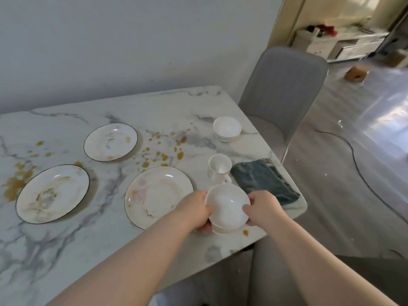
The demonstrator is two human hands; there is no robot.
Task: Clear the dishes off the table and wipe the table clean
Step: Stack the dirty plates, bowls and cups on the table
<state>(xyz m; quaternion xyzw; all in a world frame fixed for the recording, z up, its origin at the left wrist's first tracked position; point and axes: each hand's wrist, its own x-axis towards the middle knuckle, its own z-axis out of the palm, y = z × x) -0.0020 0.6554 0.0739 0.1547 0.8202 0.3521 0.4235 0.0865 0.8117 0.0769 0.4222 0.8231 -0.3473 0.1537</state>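
Note:
My left hand (196, 212) and my right hand (262, 208) grip a white bowl (227, 206) from both sides near the table's front right edge. Left of it lies a soiled plate (157, 195). Two more dirty plates sit further left (53, 193) and toward the back (110, 142). A white cup (219, 167) stands just behind the held bowl, and a second white bowl (227, 128) sits near the right edge. A folded blue-grey cloth (263, 180) lies at the right edge. Yellow-brown stains (162, 154) spot the marble table (66, 239).
A grey chair (284, 85) stands at the table's right end. The wall runs directly behind the table. Open floor stretches to the right, with a low cabinet (337, 44) and a small box (356, 72) far back.

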